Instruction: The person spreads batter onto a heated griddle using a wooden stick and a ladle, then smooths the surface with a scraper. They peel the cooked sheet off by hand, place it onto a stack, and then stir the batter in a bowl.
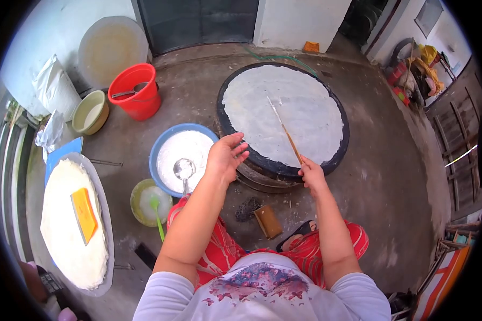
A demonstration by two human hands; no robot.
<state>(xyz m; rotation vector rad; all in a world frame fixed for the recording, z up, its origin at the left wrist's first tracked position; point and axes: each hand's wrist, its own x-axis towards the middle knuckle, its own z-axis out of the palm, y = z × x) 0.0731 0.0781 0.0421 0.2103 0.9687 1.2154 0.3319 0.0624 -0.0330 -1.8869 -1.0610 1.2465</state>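
Evidently, a stick was held over a white-coated round surface.
In the head view, the right hand (311,174) had its grip closed on the lower end of a thin stick (290,138), whose whitened far end lay over the white layer (251,101) covering the round griddle (346,123), inside its black rim. The left hand (228,155) held nothing, its grip open with fingers slightly bent, near the griddle's left edge. Beside that edge stood a blue basin (154,160) of white liquid, with a metal ladle (184,170) in it; just below sat a smaller bowl (136,207) with a green utensil (159,216). Farther left, an orange scraper (84,214) lay on a pale stack (67,241), and a red bucket (144,104) stood behind the basin.
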